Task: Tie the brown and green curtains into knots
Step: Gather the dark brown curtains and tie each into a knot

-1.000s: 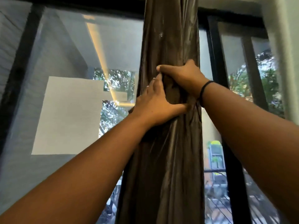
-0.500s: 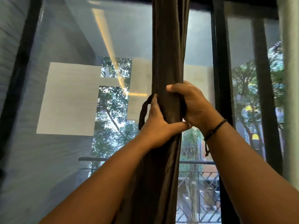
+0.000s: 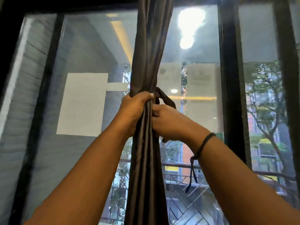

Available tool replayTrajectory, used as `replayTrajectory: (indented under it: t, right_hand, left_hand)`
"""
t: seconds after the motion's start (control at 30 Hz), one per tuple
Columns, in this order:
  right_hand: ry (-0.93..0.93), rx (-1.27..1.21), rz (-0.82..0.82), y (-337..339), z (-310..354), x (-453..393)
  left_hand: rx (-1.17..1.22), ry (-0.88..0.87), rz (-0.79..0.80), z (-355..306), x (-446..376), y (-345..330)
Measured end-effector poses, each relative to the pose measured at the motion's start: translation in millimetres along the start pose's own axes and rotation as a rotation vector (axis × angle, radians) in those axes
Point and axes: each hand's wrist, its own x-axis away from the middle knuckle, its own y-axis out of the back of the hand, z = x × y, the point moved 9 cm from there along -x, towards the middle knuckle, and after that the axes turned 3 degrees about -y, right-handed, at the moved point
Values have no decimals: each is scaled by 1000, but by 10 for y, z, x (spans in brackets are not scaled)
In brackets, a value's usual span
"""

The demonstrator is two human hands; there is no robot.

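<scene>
The brown curtain [image 3: 149, 46] hangs gathered into a narrow column down the middle of the window. My left hand [image 3: 134, 108] is wrapped tightly around the bunched fabric at mid-height. Just to the right and a little lower, my right hand [image 3: 170, 122] pinches a dark tie strap [image 3: 165, 96] that loops out from behind the curtain. A black cord bracelet sits on my right wrist. No green curtain is in view.
Behind the curtain stands a large glass window with black frame posts [image 3: 230, 78] on the right and a dark frame on the left. A balcony railing [image 3: 178, 166] and trees show outside. Ceiling lights reflect in the glass.
My left hand has closed fully around the curtain and sits higher on it. My right hand has come off the bundle to its right side and now holds the strap loop.
</scene>
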Motion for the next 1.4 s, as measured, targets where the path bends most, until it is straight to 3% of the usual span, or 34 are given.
replayTrajectory:
  t: [0.1, 0.13, 0.27, 0.33, 0.43, 0.5, 0.63, 0.77, 0.93, 1.17, 1.33, 1.4]
  right_hand:
    - [-27, 59, 100, -11, -4, 115]
    - [-50, 55, 8, 78, -27, 122]
    - [-188, 188, -615, 440, -141, 259]
    - [-265, 184, -719, 429, -213, 305]
    - [-320, -153, -558, 305, -399, 147]
    - [-290, -245, -516, 329, -418, 59]
    - [-283, -178, -523, 525, -346, 5]
    - [-290, -126, -265, 468, -162, -57]
    - [-273, 125, -326, 578, 116, -145]
    - [-441, 206, -343, 509, 160, -298]
    - [-352, -158, -349, 442, 197, -319]
    - [-358, -224, -334, 416, 172, -322]
  left_hand:
    - [-43, 2, 1, 53, -37, 59]
    - [-46, -12, 22, 45, -25, 37]
    - [-61, -101, 93, 32, 28, -95]
    - [-48, -94, 92, 56, 27, -65]
    - [-51, -67, 152, 82, 32, -51]
    - [-91, -84, 220, 70, 34, -80]
    - [-240, -111, 259, 37, -44, -17]
    - [-428, -156, 223, -14, -140, 52]
    - [-623, -252, 229, -81, -87, -105]
    - [-334, -211, 336, -107, 25, -204]
    - [60, -102, 485, -92, 48, -148]
    - [71, -59, 501, -106, 55, -63]
